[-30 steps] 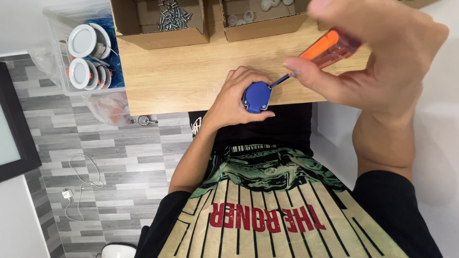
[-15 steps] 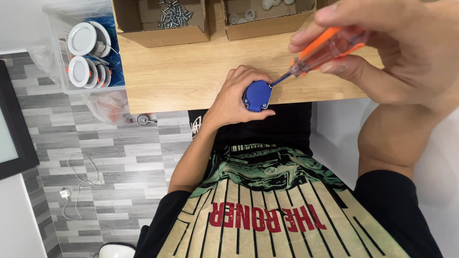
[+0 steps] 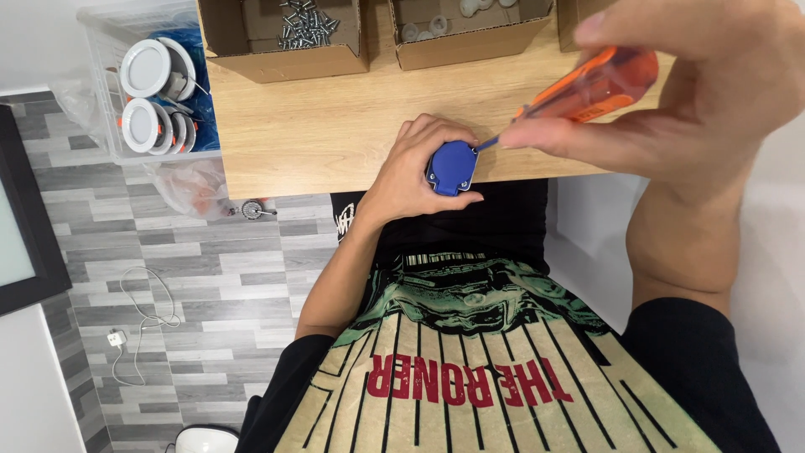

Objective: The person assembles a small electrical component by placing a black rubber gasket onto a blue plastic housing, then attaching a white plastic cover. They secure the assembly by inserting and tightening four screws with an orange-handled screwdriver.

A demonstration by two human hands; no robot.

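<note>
Left hand [image 3: 411, 172] grips blue part [image 3: 453, 168]; screwdriver [image 3: 587, 88] tip touching.

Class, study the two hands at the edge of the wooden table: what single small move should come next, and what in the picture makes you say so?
Probably a slow turn of the orange screwdriver by the right hand. Its tip already meets the upper right corner of the blue part, and the left hand wraps that part and steadies it at the edge of the table. Whether the tip sits in a screw head is too small to tell.

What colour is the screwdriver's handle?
Translucent orange; the head view shows the handle gripped in the right hand.
</note>
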